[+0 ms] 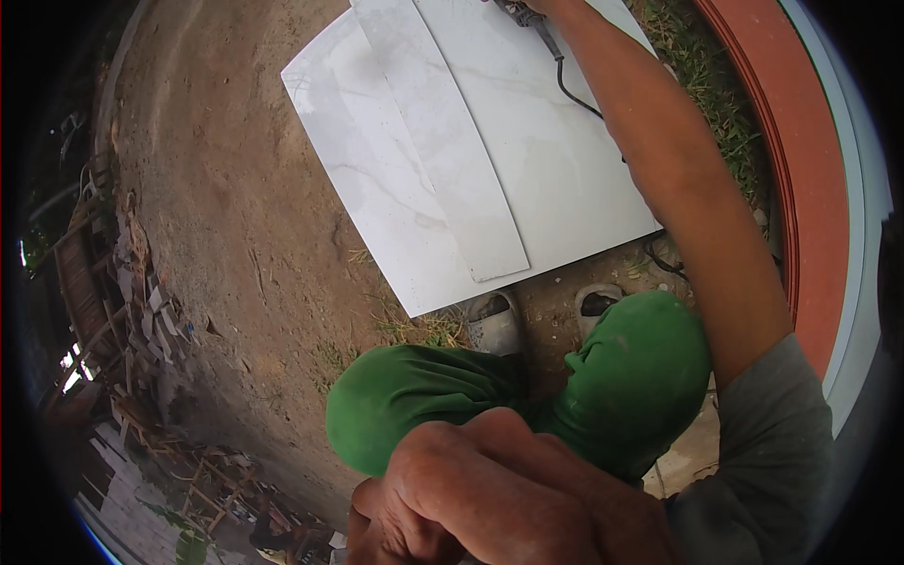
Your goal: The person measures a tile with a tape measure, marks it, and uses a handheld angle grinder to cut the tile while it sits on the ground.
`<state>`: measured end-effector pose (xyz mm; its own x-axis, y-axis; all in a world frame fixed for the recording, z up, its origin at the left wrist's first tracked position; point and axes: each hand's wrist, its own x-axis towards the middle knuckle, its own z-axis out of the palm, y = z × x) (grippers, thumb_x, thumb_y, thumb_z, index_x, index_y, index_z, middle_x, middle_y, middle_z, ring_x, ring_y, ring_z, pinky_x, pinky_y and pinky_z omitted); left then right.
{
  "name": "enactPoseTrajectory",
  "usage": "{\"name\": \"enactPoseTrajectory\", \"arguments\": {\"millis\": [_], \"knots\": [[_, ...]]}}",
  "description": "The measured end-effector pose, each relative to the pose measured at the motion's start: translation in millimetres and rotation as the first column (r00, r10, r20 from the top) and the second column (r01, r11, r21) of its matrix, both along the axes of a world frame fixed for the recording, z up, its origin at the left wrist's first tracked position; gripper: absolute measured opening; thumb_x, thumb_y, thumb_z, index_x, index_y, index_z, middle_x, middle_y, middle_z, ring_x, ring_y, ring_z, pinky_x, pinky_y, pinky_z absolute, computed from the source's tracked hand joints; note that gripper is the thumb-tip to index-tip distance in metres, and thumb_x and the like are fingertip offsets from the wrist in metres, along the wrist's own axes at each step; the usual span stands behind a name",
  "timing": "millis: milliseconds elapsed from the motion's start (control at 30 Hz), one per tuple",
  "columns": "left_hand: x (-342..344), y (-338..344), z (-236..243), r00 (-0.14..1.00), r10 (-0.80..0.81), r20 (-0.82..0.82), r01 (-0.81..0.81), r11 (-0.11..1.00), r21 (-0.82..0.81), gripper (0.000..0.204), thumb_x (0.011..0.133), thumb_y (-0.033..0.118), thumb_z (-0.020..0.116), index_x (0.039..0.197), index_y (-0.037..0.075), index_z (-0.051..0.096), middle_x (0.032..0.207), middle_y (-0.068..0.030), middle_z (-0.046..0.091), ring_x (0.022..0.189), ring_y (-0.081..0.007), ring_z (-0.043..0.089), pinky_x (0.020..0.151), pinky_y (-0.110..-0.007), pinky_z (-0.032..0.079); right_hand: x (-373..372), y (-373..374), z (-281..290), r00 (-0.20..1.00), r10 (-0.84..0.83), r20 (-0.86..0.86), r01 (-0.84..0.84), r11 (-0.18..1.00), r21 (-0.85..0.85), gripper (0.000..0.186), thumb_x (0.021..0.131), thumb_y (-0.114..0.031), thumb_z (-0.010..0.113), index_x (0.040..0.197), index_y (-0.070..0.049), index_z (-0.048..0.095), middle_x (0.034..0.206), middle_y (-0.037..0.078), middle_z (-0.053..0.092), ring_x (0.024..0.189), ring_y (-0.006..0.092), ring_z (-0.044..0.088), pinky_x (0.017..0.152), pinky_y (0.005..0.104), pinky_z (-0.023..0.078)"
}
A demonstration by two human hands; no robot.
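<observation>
My right arm reaches far forward. My right hand (pixel 549 5), cut off by the top edge, seems closed around a dark corded power tool (pixel 530 24), whose working end is out of view. Its black cord trails over a large white panel (pixel 556 188) with a smooth face. On that panel lies a long, narrow white strip (pixel 461 179) with faint grey marks, slanting from the top toward the near edge. Close to the camera, my left hand (pixel 490 490) is held over my lap with its fingers curled; whatever is inside them is hidden.
My green-trousered knees (pixel 631 363) and sandals (pixel 494 325) sit at the panel's near edge. Bare brown soil (pixel 226 235) spreads leftward, with scrap wood and rubble (pixel 155 320) beyond. Grass (pixel 706 85) and a reddish-orange raised edge (pixel 800 122) run along the right.
</observation>
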<state>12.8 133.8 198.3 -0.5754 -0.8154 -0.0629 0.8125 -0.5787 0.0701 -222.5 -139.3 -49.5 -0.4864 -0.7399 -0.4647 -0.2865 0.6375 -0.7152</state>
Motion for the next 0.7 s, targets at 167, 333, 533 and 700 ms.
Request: {"name": "enactPoseTrajectory", "arguments": {"millis": [167, 333, 533, 700], "knots": [[2.6, 0.1, 0.2, 1.000, 0.009, -0.003, -0.009, 1.000, -0.021, 0.025, 0.105, 0.004, 0.066, 0.117, -0.019, 0.066, 0.095, -0.0332, 0.071, 0.082, -0.0364, 0.072, 0.063, -0.045, 0.061, 0.0, 1.6, 1.8, 1.000, -0.010, 0.009, 0.010, 1.000, 0.018, 0.020, 0.090, -0.013, 0.073, 0.103, 0.002, 0.073, 0.087, 0.013, 0.072, 0.075, 0.0228, 0.072, 0.063, 0.0396, 0.059], [7.3, 2.4, 2.6, 1.000, 0.010, 0.001, -0.010, 0.999, -0.047, 0.025, 0.105, 0.004, 0.066, 0.116, -0.018, 0.067, 0.098, -0.0345, 0.072, 0.085, -0.0375, 0.073, 0.066, -0.046, 0.063, -0.3, 2.2, 5.1, 1.000, -0.010, -0.015, 0.011, 0.998, 0.055, 0.025, 0.091, -0.016, 0.076, 0.109, 0.002, 0.073, 0.093, 0.012, 0.073, 0.082, 0.0216, 0.072, 0.070, 0.0387, 0.059], [14.0, 8.1, 6.7, 1.000, 0.008, 0.015, -0.007, 0.998, -0.068, 0.024, 0.105, 0.004, 0.067, 0.114, -0.018, 0.068, 0.101, -0.0361, 0.073, 0.088, -0.0388, 0.074, 0.069, -0.046, 0.065, -0.5, 4.5, 4.3, 1.000, 0.003, 0.007, -0.004, 0.998, 0.058, 0.028, 0.090, -0.017, 0.077, 0.111, 0.002, 0.073, 0.096, 0.012, 0.074, 0.083, 0.0223, 0.072, 0.071, 0.0388, 0.059], [-4.2, -4.7, -47.3, 0.959, 0.032, -0.281, -0.144, 0.910, -0.389, 0.024, 0.104, 0.006, 0.069, 0.113, -0.016, 0.071, 0.107, -0.0368, 0.074, 0.097, -0.0382, 0.075, 0.079, -0.042, 0.067, -0.5, 2.2, -2.9, 1.000, -0.010, -0.029, 0.011, 0.999, 0.049, 0.033, 0.087, -0.017, 0.079, 0.112, 0.003, 0.074, 0.099, 0.014, 0.075, 0.088, 0.0234, 0.073, 0.075, 0.0391, 0.060]]}}
